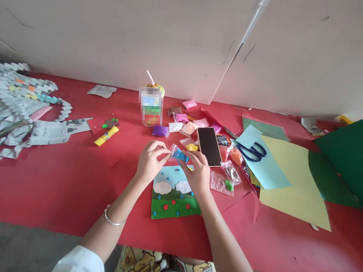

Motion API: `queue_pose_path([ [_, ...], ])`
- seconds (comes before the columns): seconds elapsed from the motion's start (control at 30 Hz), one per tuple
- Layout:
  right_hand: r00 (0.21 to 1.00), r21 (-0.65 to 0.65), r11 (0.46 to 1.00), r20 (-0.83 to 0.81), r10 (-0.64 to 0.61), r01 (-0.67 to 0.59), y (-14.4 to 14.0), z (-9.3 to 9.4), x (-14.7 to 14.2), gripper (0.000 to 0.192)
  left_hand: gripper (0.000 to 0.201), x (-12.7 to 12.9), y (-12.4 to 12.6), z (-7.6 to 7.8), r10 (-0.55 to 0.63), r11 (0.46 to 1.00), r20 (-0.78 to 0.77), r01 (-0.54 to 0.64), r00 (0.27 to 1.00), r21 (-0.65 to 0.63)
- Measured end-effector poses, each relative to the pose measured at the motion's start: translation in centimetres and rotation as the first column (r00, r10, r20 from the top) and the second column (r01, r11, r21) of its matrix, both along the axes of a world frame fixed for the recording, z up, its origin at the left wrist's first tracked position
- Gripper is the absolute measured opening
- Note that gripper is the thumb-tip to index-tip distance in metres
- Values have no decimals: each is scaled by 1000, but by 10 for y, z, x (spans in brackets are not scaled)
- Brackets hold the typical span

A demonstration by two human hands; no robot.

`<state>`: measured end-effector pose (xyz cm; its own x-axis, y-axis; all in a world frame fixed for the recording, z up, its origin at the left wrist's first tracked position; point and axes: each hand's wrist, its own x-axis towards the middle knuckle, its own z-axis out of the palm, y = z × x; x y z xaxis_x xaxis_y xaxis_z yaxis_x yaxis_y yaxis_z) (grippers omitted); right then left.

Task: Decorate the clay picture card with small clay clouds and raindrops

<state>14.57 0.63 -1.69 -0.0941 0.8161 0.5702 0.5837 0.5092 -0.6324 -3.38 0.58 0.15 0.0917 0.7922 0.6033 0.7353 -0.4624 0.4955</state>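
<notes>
Blue packet (179, 153) mid-frame, at picture card's (172, 195) top edge | left hand (151, 161) pinches its clear end, fingertips together; right hand (198, 169) clamped on blue part | film looks thin: grip close, tug gently | red table (60, 186), scissors (251, 159) right of centre; pale wall (113, 35) across top

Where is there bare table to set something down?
Widest bare patch: between the white paper pile, glue stick and left forearm. Another: between the right forearm and yellow paper. Crowded: around the phone, with packets on both sides.
</notes>
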Motion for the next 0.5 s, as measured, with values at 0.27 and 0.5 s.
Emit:
queue_pose_path([
  [0.27, 999, -48, 998, 20, -36, 37, 3, -4, 1, 22, 14, -2, 1, 3, 62, 996, 302, -39, 951, -84],
  [0.5, 998, -121, 992, 56, -31, 38, 10, -16, 0, 34, 28, 2, 1, 3, 94, 952, 602, 106, 793, -288],
])
